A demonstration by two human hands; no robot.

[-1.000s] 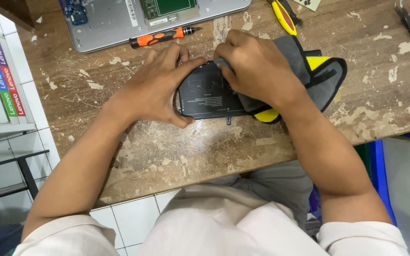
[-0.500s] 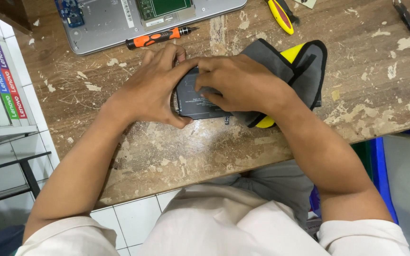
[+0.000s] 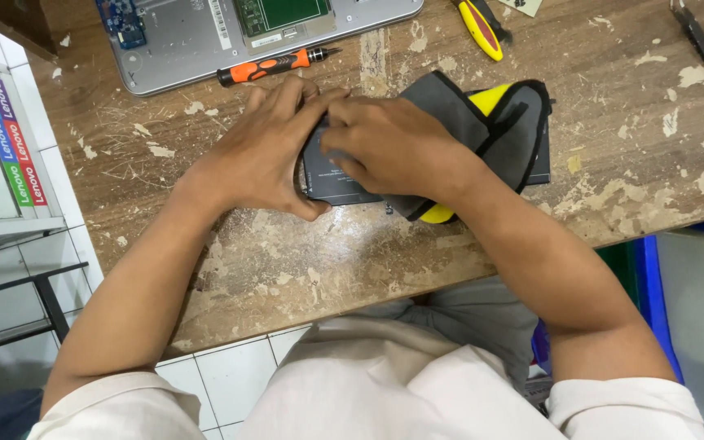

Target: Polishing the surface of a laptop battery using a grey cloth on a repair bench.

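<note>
Both hands on flat black rectangular battery pack [image 3: 344, 183] on scuffed wooden surface [image 3: 287, 261]: left hand [image 3: 275, 147] grip closed round its edge, right hand [image 3: 389, 143] pressing on top, grey-yellow cloth [image 3: 482, 122] alongside.

A flat black battery pack [image 3: 337, 181] lies on the worn wooden bench, partly under a grey-and-yellow cloth [image 3: 482, 122].

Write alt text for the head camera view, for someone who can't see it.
Both hands, left hand and right hand, press on a flat black battery pack lying under a grey and yellow pouch on a scratched wooden workbench. Behind them lie an orange screwdriver and an opened silver laptop base.
</note>
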